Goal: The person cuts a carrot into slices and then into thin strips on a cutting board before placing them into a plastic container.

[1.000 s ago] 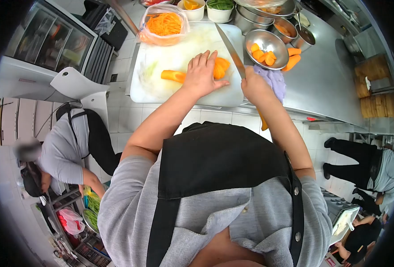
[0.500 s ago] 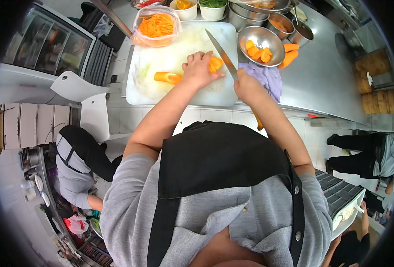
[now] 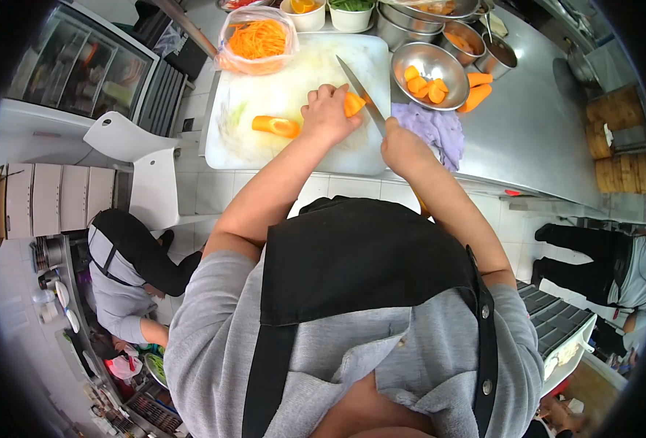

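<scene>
My left hand [image 3: 329, 115] grips a carrot piece [image 3: 353, 104] on the white cutting board [image 3: 316, 62], its fingers curled over the top. My right hand [image 3: 406, 148] is closed on the handle of a long knife [image 3: 362, 95], whose blade points up and left, just right of that piece. A second carrot piece [image 3: 275, 126] lies on the board to the left of my left hand. Right of the board, a metal bowl [image 3: 430, 75] holds several carrot chunks. Below the bowl lies a purple cloth [image 3: 429, 131].
A bag of shredded carrot [image 3: 257, 41] sits at the board's upper left. Two carrots [image 3: 476, 93] lie beside the bowl on the steel counter [image 3: 535, 124]. Metal pots [image 3: 462, 40] stand behind. Other people are at the left [image 3: 122, 292] and right [image 3: 593, 263].
The knife blade has turned slightly and its tip sits a little lower. My left hand's thumb has drawn in toward the carrot piece. The person at the left has shifted slightly.
</scene>
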The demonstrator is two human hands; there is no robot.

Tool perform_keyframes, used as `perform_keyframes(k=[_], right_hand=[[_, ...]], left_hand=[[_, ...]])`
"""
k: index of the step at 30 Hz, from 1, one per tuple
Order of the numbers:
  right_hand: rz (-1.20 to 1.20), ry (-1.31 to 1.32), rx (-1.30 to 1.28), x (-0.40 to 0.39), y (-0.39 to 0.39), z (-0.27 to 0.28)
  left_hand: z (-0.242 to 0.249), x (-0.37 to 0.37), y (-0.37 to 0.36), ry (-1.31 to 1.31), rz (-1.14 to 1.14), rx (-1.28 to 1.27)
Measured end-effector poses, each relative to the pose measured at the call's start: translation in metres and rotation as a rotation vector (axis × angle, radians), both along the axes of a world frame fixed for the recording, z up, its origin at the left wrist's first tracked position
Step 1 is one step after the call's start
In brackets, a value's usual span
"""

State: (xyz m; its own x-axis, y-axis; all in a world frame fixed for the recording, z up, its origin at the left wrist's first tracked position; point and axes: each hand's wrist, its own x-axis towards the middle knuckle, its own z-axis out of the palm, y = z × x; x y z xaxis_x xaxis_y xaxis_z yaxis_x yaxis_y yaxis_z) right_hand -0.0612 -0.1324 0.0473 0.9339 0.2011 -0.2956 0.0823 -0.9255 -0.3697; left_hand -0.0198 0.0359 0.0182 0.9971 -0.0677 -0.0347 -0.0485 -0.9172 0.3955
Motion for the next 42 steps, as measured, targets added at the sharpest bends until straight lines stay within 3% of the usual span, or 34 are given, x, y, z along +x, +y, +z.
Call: perform_keyframes(k=[12, 32, 42], right_hand=[[0.021, -0.070, 0.048, 0.000, -0.007, -0.010], [0.070, -0.035, -0.135, -0.019, -0.002, 0.007], [0.044, -0.022, -0.095, -0.016, -0.004, 0.002]], left_hand=[[-0.001, -0.006, 0.001, -0.027, 0.060, -0.039], [0.005, -0.012, 0.001, 0.023, 0.143, -0.022], [0.005, -0.013, 0.003, 0.038, 0.045, 0.023]])
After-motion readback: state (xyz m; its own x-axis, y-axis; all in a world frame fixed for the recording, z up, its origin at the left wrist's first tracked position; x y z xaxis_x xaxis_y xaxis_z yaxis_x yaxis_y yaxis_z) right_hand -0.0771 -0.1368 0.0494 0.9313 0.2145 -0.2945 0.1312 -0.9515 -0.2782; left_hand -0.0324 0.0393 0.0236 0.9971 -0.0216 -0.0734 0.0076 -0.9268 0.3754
